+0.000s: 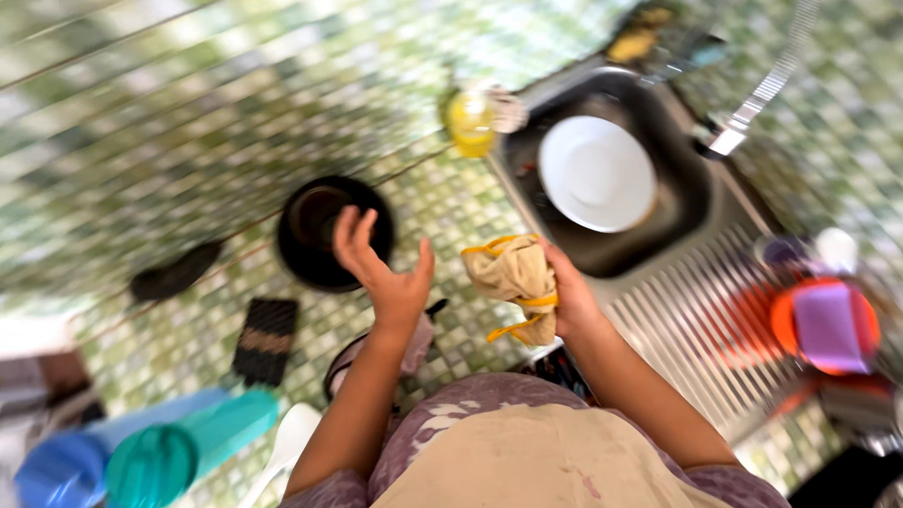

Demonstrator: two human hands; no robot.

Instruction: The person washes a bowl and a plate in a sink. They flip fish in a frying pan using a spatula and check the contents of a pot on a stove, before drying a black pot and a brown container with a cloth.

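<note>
My right hand (573,300) grips a bunched beige cloth with yellow trim (514,274), held up over the green tiled counter just left of the sink. My left hand (382,271) is raised with fingers spread and holds nothing. It hovers in front of a black pan (315,224) that sits on the counter. Both forearms reach forward over my apron. The picture is blurred by motion.
A white plate (597,173) lies in the dark sink (685,206), under a metal tap (756,103). A yellow bottle (469,123) stands at the sink's left corner. The ribbed drainboard (695,336) holds an orange and purple container (824,326). Blue and teal cups (149,465) lie lower left.
</note>
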